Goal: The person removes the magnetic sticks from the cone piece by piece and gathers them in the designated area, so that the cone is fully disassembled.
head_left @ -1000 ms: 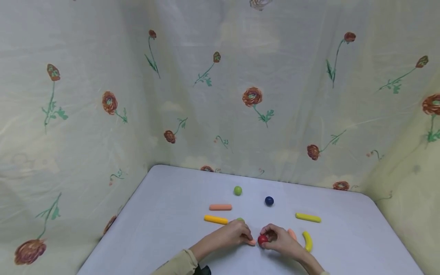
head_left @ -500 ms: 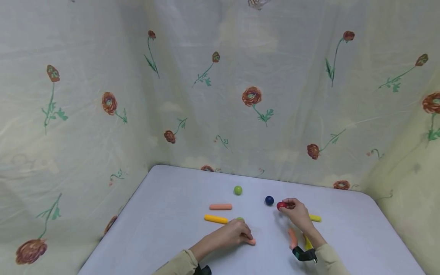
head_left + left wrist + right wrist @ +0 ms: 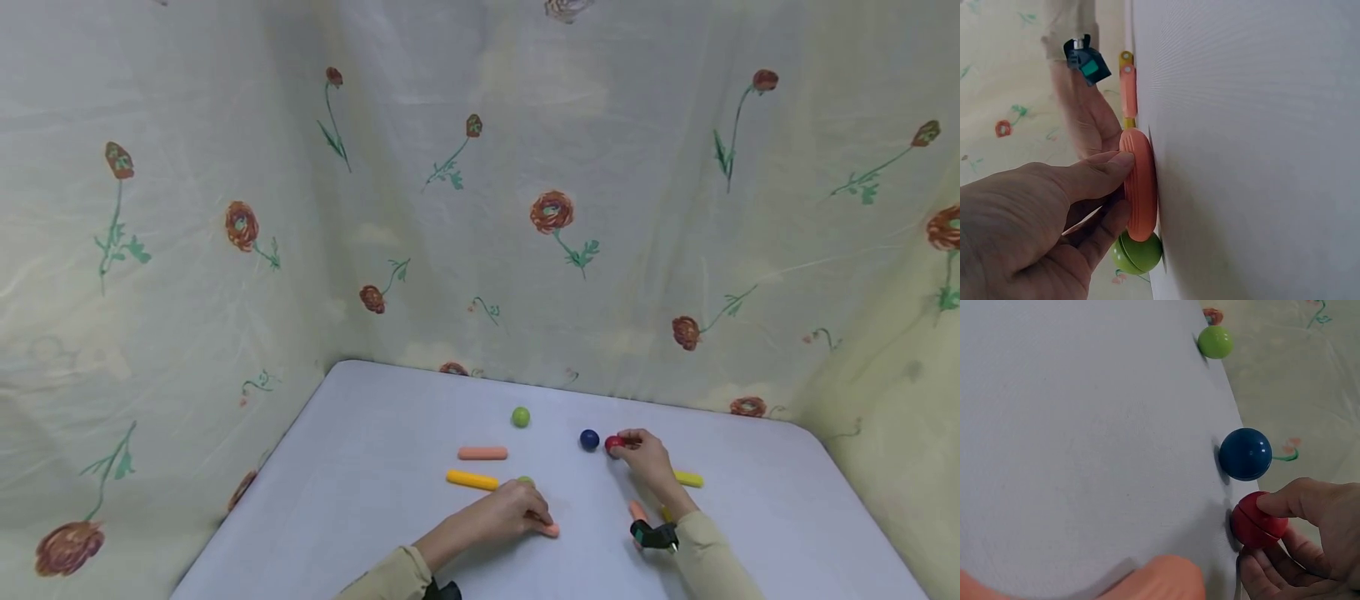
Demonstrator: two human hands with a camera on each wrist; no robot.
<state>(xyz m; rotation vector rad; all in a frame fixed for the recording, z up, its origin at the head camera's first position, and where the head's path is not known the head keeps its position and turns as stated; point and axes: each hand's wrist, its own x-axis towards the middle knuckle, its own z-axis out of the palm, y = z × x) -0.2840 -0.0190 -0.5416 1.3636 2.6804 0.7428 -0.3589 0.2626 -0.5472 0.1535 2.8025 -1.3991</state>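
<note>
At the back right, my right hand [image 3: 648, 463] pinches a red ball [image 3: 1252, 526] with a groove around it, thumb on one side and fingers on the other. Right beside it on the white table sits a dark blue ball [image 3: 1245, 454]. My left hand [image 3: 516, 505] pinches a salmon-coloured, ridged, rounded piece [image 3: 1141, 187] between thumb and fingers, close over the tabletop. Just beyond that piece is a grooved green ball [image 3: 1141, 255], mostly covered by the left hand in the head view.
Another green ball [image 3: 521, 417] lies at the back. Left of centre are a salmon stick [image 3: 483, 453] and an orange-yellow stick [image 3: 471, 479]. A yellow-green stick [image 3: 690, 479] and a salmon curved piece [image 3: 637, 510] lie partly behind the right arm. Flowered curtain [image 3: 420, 208] surrounds the white table [image 3: 375, 467].
My right hand has carried the red ball from beside the left hand to the back right, next to the blue ball. The left hand has stayed in place with the salmon piece.
</note>
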